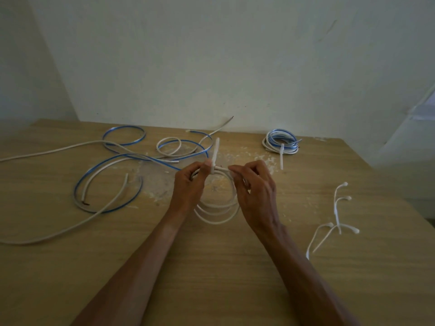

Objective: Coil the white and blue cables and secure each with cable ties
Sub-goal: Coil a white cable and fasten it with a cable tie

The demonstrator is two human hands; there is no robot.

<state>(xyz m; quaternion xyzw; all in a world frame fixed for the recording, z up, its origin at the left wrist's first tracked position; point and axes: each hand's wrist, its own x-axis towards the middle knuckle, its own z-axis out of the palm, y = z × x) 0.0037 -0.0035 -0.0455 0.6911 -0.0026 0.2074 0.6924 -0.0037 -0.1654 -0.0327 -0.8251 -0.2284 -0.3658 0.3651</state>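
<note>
Coil (216, 222) of white cable is up off the bench (211, 278), hanging between my two grips, so I'd call this the tie-it-off step on bundle number two. Left grip (188, 182) has its fingers curled round the top of the loops, thumb up against the tie (215, 151) where it wraps the strands. Right grip (254, 189) is pinched closed on the same strands, just on the other side of the tie. The tie's tail pokes straight up above both grips, so I reckon it's threaded through its head. Can't tell how snug it is though, my thumb covers that bit.

Next move as I see it: let one grip go from the loops, grab that tail and pull till it bites. The other grip has to keep the turns stacked so they don't spring apart.

One bundle (281, 141), blue and white, sits tied off beyond my right grip, near the wall. Spare ties (336, 215) lie out to the right of that grip. Loose cable (96, 168), blue and white both, sprawls past my left grip, so there's plenty left to coil.
</note>
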